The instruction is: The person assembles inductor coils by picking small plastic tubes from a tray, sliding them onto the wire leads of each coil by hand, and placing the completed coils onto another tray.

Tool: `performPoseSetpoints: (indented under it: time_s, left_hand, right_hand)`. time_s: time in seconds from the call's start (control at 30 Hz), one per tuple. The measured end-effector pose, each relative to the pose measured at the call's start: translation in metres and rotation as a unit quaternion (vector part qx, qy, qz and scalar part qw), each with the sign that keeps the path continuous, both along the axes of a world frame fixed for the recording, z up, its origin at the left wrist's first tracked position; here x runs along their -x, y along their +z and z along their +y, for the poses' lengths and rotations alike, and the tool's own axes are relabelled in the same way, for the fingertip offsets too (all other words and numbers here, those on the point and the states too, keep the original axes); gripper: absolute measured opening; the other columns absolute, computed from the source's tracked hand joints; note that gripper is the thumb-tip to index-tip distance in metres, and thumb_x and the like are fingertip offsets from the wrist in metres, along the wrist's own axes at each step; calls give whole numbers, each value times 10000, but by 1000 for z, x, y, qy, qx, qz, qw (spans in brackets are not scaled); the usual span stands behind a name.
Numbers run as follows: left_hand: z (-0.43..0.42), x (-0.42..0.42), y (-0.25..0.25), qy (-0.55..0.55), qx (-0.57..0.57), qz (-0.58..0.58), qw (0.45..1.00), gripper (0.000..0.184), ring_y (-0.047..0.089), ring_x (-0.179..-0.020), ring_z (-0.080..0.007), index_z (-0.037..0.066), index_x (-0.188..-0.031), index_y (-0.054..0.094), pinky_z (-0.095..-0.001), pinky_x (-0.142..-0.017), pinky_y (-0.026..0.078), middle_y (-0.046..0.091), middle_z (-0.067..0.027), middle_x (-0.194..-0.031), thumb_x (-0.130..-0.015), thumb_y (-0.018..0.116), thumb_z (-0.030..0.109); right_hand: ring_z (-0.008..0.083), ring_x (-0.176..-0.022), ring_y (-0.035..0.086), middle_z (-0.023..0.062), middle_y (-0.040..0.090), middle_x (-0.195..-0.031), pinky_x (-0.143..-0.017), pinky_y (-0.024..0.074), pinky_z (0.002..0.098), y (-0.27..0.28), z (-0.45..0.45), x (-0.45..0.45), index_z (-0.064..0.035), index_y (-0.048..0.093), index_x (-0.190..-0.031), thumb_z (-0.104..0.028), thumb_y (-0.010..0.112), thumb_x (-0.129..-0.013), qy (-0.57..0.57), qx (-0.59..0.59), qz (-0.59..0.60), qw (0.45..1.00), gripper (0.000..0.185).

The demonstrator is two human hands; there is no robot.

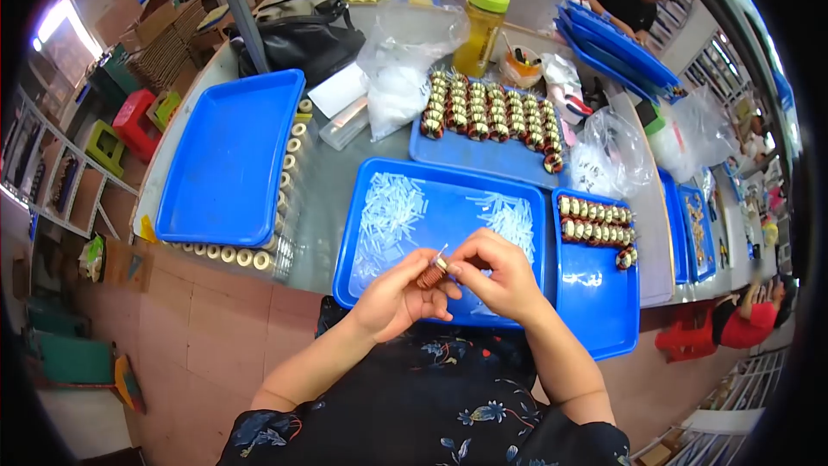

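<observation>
Over the front of a blue tray [444,179], my left hand [388,298] grips a toroidal coil [432,273] with copper-coloured windings and a pale core. A thin lead sticks up from the coil. My right hand [502,274] meets it from the right, thumb and index finger pinched at the coil's edge; whatever lies between those fingertips is hidden. In the tray, one heap of short clear tubes [390,211] lies at the left and another heap of tubes [509,217] at the right, partly behind my right hand.
Finished-looking coils [496,110] stand in rows on a blue tray behind. More coils [595,220] fill the back of the right tray [599,293]. An upturned-looking blue tray [226,160] rests left over pale rings [289,162]. A bottle [479,30] and plastic bag [405,60] stand behind; co-workers sit beyond.
</observation>
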State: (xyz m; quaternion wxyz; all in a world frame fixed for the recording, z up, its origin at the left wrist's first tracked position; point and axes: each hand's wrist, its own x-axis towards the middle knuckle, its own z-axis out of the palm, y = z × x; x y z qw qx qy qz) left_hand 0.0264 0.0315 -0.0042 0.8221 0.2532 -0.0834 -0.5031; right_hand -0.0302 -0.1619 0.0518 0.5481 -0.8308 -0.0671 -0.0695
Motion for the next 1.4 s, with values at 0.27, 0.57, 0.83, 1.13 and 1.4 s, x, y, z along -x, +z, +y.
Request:
performPoseSetpoints:
  time_s: [0.27, 0.57, 0.83, 1.13, 1.4]
  left_hand:
    - [-16, 14, 12, 132, -170, -353, 910, 578, 614, -1015, -179, 25, -1344, 374, -309, -817, 570, 544, -141, -1172, -887, 717, 110]
    - [-24, 14, 19, 137, -303, -503, 798, 502, 626, -880, -132, 32, -1168, 504, -288, -745, 530, 609, -65, -963, -787, 818, 120]
    - [-20, 14, 13, 164, -324, -612, 703, 463, 692, -738, -225, 32, -1055, 549, -329, -650, 541, 672, -136, -872, -749, 856, 196]
    - [-16, 11, 8, 194, -324, -714, 589, 378, 678, -731, -277, 40, -1005, 589, -361, -621, 537, 653, -110, -854, -689, 796, 59]
    - [-19, 13, 4, 209, -340, -747, 532, 368, 621, -670, -306, 52, -1003, 582, -383, -567, 496, 606, -105, -806, -675, 751, 47]
  right_hand:
    - [32, -558, 517, -28, 567, -674, -493, 401, 203, -5, 3, -3, -32, 618, -837, -209, 652, -959, -101, -93, 138, 981, 217]
    - [46, -593, 547, -30, 577, -677, -510, 419, 214, -23, -4, 4, -35, 637, -860, -263, 655, -959, -47, -182, 161, 969, 250]
    - [200, -699, 622, 74, 635, -854, -608, 494, 299, -2, -24, 7, -45, 679, -892, -135, 737, -839, 64, 129, -7, 990, 120]
    - [259, -703, 628, 70, 624, -841, -592, 505, 355, 4, -15, 8, -62, 658, -859, -194, 779, -780, 70, 315, -123, 938, 196]
    - [196, -671, 602, 19, 546, -738, -547, 493, 334, 12, -10, 1, -111, 583, -753, -256, 694, -808, 136, 457, -169, 863, 191]
